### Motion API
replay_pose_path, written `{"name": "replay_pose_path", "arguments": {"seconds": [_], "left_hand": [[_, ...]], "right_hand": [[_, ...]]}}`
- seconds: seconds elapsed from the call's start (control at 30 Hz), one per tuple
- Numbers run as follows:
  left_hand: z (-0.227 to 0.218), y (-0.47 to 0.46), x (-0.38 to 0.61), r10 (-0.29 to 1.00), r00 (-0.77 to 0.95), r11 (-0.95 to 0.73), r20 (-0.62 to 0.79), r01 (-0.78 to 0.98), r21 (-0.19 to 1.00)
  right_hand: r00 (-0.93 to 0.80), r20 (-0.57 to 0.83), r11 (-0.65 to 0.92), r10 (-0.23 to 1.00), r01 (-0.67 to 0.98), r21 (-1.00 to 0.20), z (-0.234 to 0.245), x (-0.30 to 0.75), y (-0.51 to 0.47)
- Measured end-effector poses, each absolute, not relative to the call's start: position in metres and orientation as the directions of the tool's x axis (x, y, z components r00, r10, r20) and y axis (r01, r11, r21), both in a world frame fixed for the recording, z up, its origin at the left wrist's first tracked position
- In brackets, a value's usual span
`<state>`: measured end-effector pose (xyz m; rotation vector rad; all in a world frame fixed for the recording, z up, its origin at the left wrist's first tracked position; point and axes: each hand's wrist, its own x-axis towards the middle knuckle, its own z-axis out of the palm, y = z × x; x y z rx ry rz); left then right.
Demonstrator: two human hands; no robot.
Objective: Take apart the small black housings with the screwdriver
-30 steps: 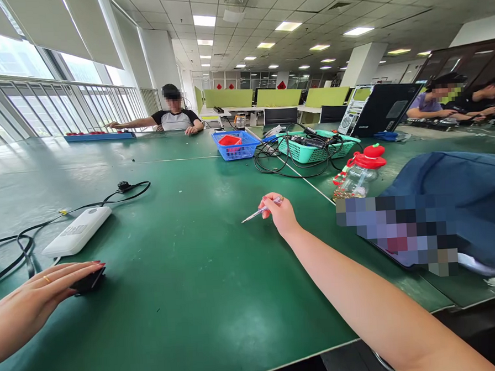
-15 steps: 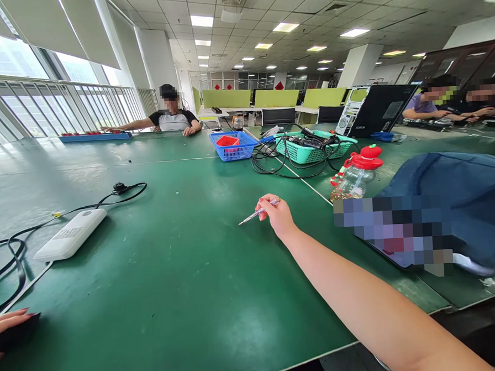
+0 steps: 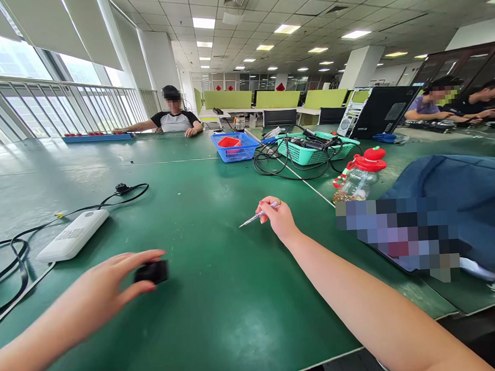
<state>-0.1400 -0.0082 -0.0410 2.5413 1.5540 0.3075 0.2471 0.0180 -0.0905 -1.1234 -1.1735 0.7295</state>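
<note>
Grip first: our left hand (image 3: 105,281) has a small black block (image 3: 154,272) pinched between thumb and fingers, lower left of the frame; both are motion-blurred, so we can't tell whether the block touches the table (image 3: 203,298). Our right hand (image 3: 280,217) is closed round a slim screwdriver-like tool (image 3: 251,218) with a clear, purplish handle, just right of frame centre, held pen-style, thin metal tip pointing left and down. Hands are well apart, bare green table surface between them. Left of frame we have a white oblong device (image 3: 73,234) lying flat, a white lead at its near end, with a black cable (image 3: 22,252) looping beside and behind it to the frame's left edge. Upper centre: blue basket (image 3: 235,153) with a red piece (image 3: 229,142) in it, and just right of that a green basket (image 3: 304,155) full of dark gear, black leads spilling over its rim onto the table. Right side: clear bottle (image 3: 357,182) with a red lid, near a dark blue backpack (image 3: 468,207) that runs out to the right edge. Behind those, upper right, a black computer case (image 3: 382,111) stands tilted. One person (image 3: 175,120) sits at the table's far edge, upper left of centre; two more people (image 3: 438,101) are at upper right.
</note>
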Motion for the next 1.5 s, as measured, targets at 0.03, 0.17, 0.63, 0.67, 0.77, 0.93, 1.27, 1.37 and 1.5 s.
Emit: {"name": "replay_pose_path", "arguments": {"seconds": [0.03,0.17,0.63,0.67,0.77,0.93,1.27,1.37,1.5], "left_hand": [[-0.04,-0.003,-0.11,0.862,0.506,-0.497,0.034,0.831,0.249],[-0.046,0.018,-0.007,0.785,0.619,-0.595,0.01,0.75,0.288],[-0.075,0.046,0.026,0.771,0.626,-0.587,0.12,0.624,0.515],[-0.075,0.046,0.027,0.762,0.636,-0.598,0.124,0.616,0.513],[-0.074,0.045,0.027,0.747,0.653,-0.613,0.125,0.602,0.512],[-0.075,0.047,0.025,0.744,0.653,-0.617,0.139,0.593,0.516],[-0.076,0.052,0.02,0.791,0.604,-0.545,0.102,0.619,0.565],[-0.075,0.053,0.02,0.805,0.587,-0.521,0.087,0.63,0.575],[-0.073,0.053,0.02,0.79,0.605,-0.54,0.094,0.617,0.572]], "right_hand": [[0.27,0.338,0.313,0.902,0.133,-0.941,-0.09,0.247,0.017],[0.281,0.359,0.308,0.89,0.209,-0.928,-0.084,0.245,0.009],[-0.119,0.67,0.648,0.733,0.42,-0.635,-0.058,0.216,-0.031],[-0.169,0.683,0.677,0.711,0.427,-0.599,-0.057,0.215,-0.032],[-0.304,0.712,0.755,0.633,0.446,-0.481,-0.056,0.213,-0.033],[-0.549,0.693,0.845,0.468,0.507,-0.17,-0.055,0.208,-0.036],[-0.653,0.641,0.846,0.404,0.534,0.011,-0.061,0.204,-0.032],[-0.57,0.692,0.84,0.443,0.533,-0.099,-0.062,0.208,-0.03],[-0.509,0.752,0.861,0.419,0.485,-0.152,-0.063,0.209,-0.029]]}}
